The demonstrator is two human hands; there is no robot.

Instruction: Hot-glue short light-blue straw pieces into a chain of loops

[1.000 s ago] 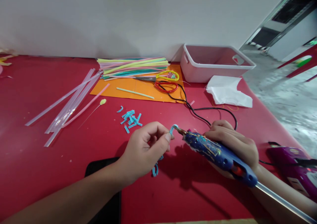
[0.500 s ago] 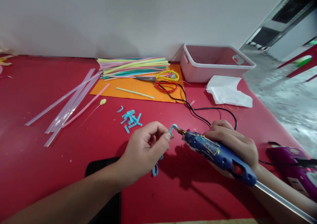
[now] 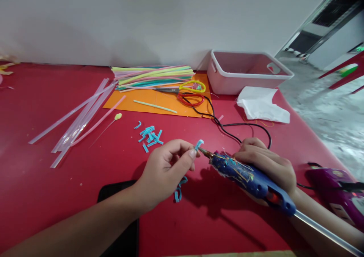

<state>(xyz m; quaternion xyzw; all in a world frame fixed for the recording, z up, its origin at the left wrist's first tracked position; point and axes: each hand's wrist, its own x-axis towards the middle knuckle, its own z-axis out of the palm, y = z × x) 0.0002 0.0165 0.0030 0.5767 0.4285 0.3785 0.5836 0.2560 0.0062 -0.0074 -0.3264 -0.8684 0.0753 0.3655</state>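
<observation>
My left hand [image 3: 167, 170] pinches a short curved piece of blue pipe cleaner [image 3: 200, 144] between thumb and forefinger. Wrapped round a blue hot glue gun [image 3: 241, 175], my right hand [image 3: 269, 166] holds it with the nozzle pointing left, right at the blue piece. Dried glue covers the gun's front, and a clear glue stick [image 3: 324, 226] sticks out of its back. Below my left hand lie a few bent blue pieces [image 3: 178, 194], partly hidden by it. A small pile of cut blue pieces [image 3: 150, 135] rests beyond the left hand.
Scissors [image 3: 190, 99] and a bundle of coloured pipe cleaners [image 3: 153, 77] lie on orange card [image 3: 170, 101]. Clear glue sticks [image 3: 82, 116] are at left. A pink bin [image 3: 236, 84], white cloth [image 3: 263, 105], black cord [image 3: 247, 124], purple device [image 3: 332, 188] and dark flat object [image 3: 125, 234] surround my hands.
The blue piece in my left hand has tilted slightly, its free end now rising above the nozzle. The glue gun's tip has dropped a little. Both hands keep their hold.
</observation>
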